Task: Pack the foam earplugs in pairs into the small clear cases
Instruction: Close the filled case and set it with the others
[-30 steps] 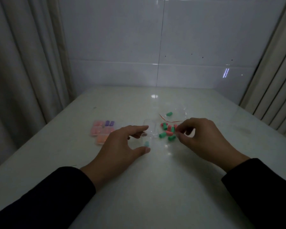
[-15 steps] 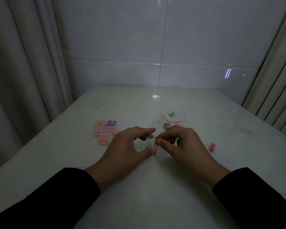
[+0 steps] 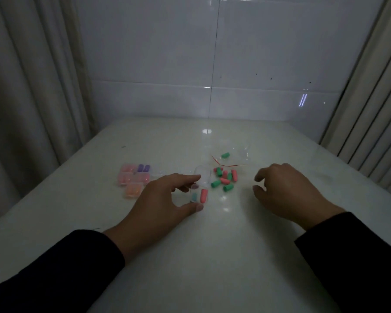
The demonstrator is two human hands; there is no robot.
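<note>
My left hand (image 3: 167, 199) grips a small clear case (image 3: 199, 193) between forefinger and thumb on the white table (image 3: 190, 256). The case's lid stands open and it holds a green earplug (image 3: 194, 196) and a pink earplug (image 3: 203, 195) side by side. Just right of the case lies a loose heap of green and pink earplugs (image 3: 225, 178). My right hand (image 3: 287, 195) hovers to the right of the heap, fingers loosely curled, holding nothing.
Several filled cases (image 3: 133, 177) with pink, purple and orange plugs lie at the left. A clear plastic bag (image 3: 233, 154) with a red strip and one green earplug (image 3: 225, 155) sits behind the heap. Curtains hang on both sides; a tiled wall stands behind.
My right hand has pulled away to the right from the case after putting the pink earplug in. My left hand keeps hold of the case.
</note>
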